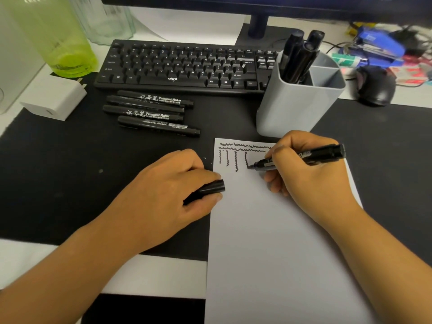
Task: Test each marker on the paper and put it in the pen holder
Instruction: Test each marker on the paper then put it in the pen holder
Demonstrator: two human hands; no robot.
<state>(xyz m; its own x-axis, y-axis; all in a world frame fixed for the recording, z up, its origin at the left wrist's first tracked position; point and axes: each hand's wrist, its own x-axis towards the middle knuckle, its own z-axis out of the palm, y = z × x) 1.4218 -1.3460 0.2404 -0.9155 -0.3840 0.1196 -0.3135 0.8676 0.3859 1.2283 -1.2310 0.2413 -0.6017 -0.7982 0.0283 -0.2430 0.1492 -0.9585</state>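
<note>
My right hand grips an uncapped black marker, its tip touching the white paper at the foot of a wavy vertical line. Wavy black test lines fill the paper's top left corner. My left hand rests at the paper's left edge, closed around the black marker cap. Several capped black markers lie side by side on the black desk mat, in front of the keyboard. The grey pen holder stands just beyond the paper, with three black markers upright in its left compartment.
A black keyboard lies behind the loose markers. A white charger and a green bottle sit at the left. A black mouse and blue clutter are at the right, behind the holder. A monitor stand rises at the back.
</note>
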